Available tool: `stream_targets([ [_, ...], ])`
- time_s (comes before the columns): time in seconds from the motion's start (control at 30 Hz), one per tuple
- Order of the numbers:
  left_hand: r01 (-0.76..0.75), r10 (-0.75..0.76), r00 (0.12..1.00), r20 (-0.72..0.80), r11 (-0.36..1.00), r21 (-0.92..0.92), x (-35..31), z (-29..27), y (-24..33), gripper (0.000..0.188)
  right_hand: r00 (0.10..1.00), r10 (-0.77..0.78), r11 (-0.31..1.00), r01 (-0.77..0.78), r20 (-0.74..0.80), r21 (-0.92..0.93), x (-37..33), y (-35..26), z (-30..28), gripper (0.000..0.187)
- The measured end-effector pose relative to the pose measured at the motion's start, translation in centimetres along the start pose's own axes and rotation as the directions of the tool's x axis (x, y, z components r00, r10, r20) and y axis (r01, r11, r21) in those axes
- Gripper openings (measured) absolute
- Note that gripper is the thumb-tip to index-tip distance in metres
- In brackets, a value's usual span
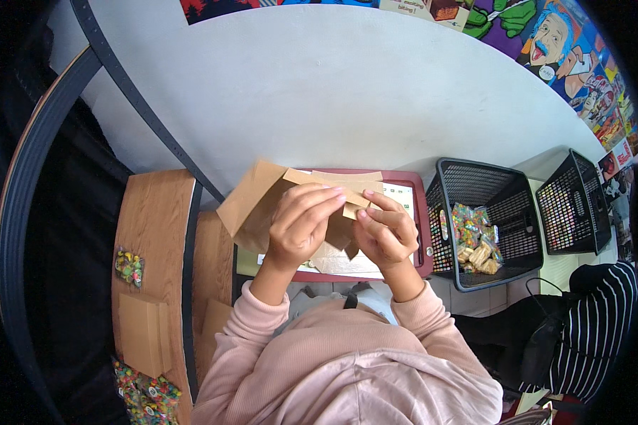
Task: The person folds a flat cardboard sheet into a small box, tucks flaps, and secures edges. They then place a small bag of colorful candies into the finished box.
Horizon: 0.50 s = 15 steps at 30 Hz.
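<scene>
left hand (298,225) & right hand (388,237), grips pinched on the narrow tan flaps (305,179) of an open brown cardboard box (259,216), over a red-rimmed, white-topped bench (423,227); uneven finger pressure cld crease or tear the thin-looking board, prob. at a fold.

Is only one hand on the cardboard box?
No, the left hand and the right hand both have fingers on the tan cardboard box.
</scene>
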State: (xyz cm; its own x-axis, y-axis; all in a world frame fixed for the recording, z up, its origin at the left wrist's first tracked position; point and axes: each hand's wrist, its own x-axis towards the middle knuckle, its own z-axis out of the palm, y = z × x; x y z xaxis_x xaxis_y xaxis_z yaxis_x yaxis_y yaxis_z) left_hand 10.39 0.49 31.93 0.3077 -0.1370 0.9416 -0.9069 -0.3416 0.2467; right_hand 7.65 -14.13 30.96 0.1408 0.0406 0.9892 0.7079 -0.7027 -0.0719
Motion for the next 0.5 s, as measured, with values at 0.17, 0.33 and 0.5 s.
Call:
stream_targets([
  [0.17,0.404,-0.565,0.817,-0.117,0.705,-0.583,-7.0,4.3,2.2,0.048,0.999,0.038,0.999,-0.038,-0.004,0.035,-1.2,1.1,-0.8,0.017],
  [0.33,0.748,-0.769,0.493,0.407,0.136,-0.65,-10.2,7.3,2.3,0.051,0.955,0.262,0.962,-0.271,0.138,0.047,-8.0,2.0,-0.2,0.018],
  [0.5,0.856,-0.769,0.282,0.573,-0.069,-0.513,-17.1,10.0,0.6,0.021,0.779,0.585,0.8,-0.6,0.226,-0.001,-14.5,2.3,-0.6,0.017],
])
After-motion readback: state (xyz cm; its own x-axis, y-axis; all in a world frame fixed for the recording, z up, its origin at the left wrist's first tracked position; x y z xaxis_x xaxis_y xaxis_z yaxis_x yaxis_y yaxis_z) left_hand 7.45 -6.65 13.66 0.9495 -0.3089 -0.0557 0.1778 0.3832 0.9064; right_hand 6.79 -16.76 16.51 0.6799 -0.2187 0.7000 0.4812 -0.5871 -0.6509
